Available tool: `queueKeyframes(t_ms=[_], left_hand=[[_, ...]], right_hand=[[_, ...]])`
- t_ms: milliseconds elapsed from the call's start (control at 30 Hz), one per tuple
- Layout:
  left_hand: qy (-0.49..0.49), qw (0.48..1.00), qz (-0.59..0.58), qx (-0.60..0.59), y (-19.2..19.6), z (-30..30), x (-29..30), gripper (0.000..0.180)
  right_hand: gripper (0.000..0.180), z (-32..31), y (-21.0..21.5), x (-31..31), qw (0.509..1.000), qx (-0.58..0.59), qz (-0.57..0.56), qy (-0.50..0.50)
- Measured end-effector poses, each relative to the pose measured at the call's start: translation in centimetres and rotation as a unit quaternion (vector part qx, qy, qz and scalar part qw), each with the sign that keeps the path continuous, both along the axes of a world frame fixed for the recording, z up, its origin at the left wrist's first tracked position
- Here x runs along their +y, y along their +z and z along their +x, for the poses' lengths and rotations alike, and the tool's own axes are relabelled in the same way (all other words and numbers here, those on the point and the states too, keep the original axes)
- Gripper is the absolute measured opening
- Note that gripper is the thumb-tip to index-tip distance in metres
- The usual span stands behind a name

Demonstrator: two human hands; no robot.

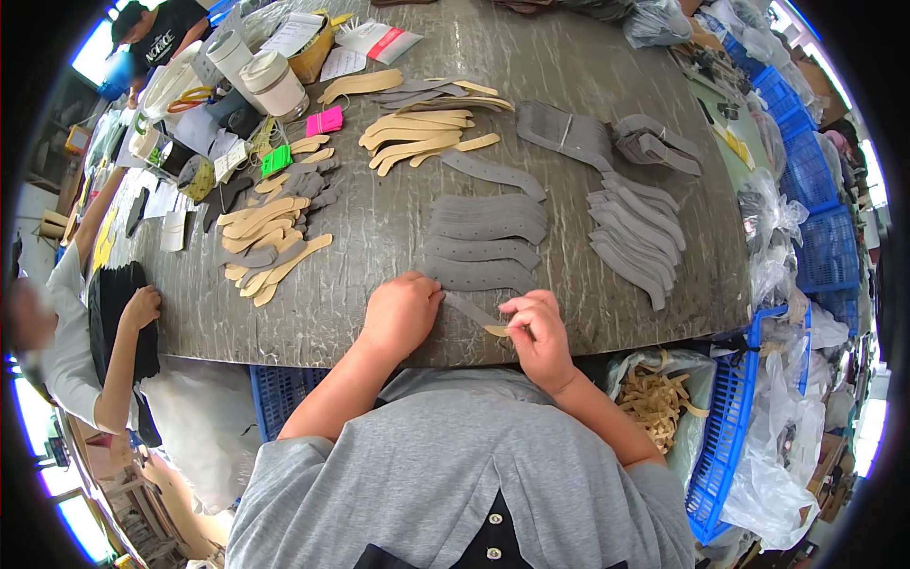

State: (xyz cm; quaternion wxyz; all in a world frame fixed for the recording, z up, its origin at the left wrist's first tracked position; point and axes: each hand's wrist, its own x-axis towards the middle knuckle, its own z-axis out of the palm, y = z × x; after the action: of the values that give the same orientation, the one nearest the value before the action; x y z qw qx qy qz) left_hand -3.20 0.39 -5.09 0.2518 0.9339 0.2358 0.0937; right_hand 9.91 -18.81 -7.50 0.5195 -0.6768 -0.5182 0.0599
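Near the table's front edge, a curved grey strip point(469, 311) stretches between my hands. The closed fingers of my left hand point(403, 315) hold its left end. My right hand point(540, 334) pinches the right end, where a bit of tan backing point(496, 331) shows. Just beyond lie rows of grey strips with small holes point(483, 223), overlapping one another. To their right is a fanned pile of grey strips point(637, 237). Tan-backed strips point(270, 228) lie heaped to the left, and more tan strips point(417, 133) lie farther back.
Tied grey bundles point(564, 133) lie at the back right. White jars point(273, 83) and pink and green tags point(276, 160) stand or lie at the back left. A bag of tan scraps point(659, 403) and a blue crate point(722, 446) flank my right arm. Another person's hand point(142, 307) is at left.
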Motion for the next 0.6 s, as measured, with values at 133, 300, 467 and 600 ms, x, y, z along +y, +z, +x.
queueKeyframes(t_ms=[133,300,467,600], left_hand=[[0.002,1.0,0.006,0.005,0.1,0.1,-0.1,0.013],[0.009,1.0,0.006,0.015,0.5,0.1,-0.3,0.014],[0.016,1.0,-0.002,0.005,0.2,0.0,-0.3,0.014],[0.01,1.0,0.001,-0.001,0.2,0.0,-0.3,0.014]], right_hand=[[0.018,-0.8,0.1,0.7,0.99,-0.109,-0.093,0.008],[0.014,-1.0,0.2,1.3,0.98,-0.154,-0.128,0.013],[0.011,-0.2,0.6,0.9,0.996,-0.091,-0.018,0.014],[0.011,0.7,-0.1,-0.8,0.981,0.178,0.072,-0.008]])
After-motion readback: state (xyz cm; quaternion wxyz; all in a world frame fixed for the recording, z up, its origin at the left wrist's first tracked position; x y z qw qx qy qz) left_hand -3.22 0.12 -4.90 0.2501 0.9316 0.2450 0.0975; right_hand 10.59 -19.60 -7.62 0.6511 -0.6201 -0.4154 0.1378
